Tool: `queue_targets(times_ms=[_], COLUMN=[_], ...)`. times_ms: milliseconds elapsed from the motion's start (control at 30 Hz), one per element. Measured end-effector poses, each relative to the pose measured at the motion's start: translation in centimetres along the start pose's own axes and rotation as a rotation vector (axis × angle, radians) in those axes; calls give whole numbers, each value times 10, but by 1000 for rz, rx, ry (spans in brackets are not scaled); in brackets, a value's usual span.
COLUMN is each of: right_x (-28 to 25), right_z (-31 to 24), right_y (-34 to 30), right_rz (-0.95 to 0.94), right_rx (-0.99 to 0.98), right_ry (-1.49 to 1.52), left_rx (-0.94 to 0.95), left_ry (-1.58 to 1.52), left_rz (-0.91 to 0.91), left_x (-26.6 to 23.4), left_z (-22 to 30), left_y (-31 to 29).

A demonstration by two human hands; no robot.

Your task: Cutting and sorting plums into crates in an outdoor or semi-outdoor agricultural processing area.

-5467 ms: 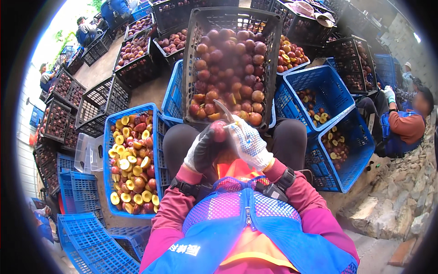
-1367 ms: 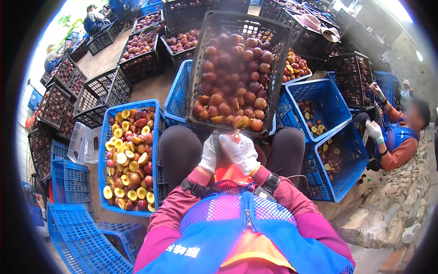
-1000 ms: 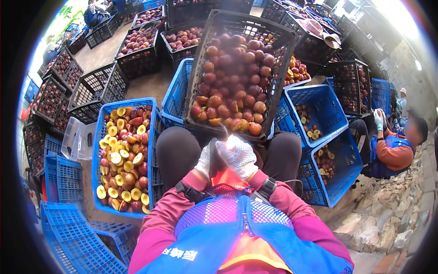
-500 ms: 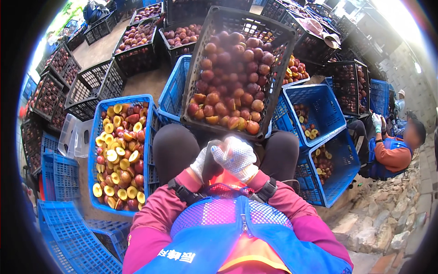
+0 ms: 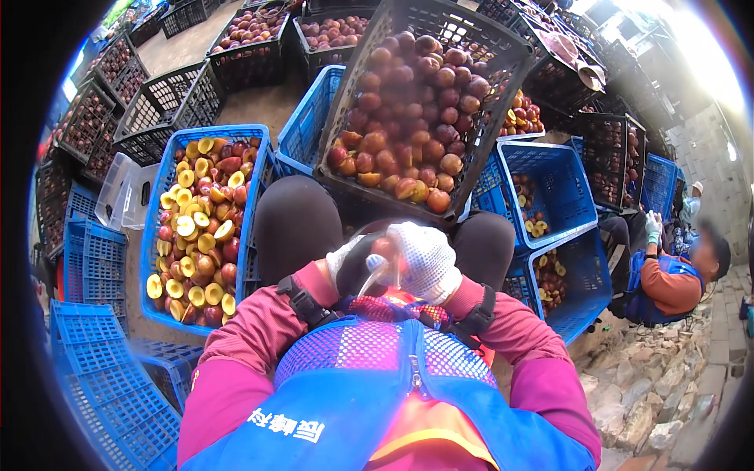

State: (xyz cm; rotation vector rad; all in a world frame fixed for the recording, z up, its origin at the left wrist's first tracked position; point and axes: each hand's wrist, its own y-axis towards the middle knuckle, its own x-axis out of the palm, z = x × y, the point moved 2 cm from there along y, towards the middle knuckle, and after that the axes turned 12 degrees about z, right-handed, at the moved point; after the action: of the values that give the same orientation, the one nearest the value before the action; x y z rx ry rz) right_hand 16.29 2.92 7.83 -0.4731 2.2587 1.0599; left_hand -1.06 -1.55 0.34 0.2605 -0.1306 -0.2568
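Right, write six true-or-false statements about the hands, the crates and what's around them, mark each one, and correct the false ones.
1. The left hand and right hand both wear gloves. True.
2. No blade shows at the hands. False: a curved knife blade shows there.
3. The big crate just beyond the hands is black. True.
4. The blue crate on the left holds only whole fruit. False: it holds many cut halves.
5. The clear box is right of that blue crate. False: it is to its left.
6. Another person is off to the right. True.
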Motion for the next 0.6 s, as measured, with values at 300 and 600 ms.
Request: queue_targets(times_ms=[300,600], right_x=[0,3], right_z=[15,-49], right_y=[2,25], right_rz=[46,-113], right_rx=[63,-146], right_ry=[-8,89], left_rx=[26,-238], left_ry=[173,-182], left_rz=[159,164], left_x=[13,-22], left_z=[-6,-12], left_y=[4,-22])
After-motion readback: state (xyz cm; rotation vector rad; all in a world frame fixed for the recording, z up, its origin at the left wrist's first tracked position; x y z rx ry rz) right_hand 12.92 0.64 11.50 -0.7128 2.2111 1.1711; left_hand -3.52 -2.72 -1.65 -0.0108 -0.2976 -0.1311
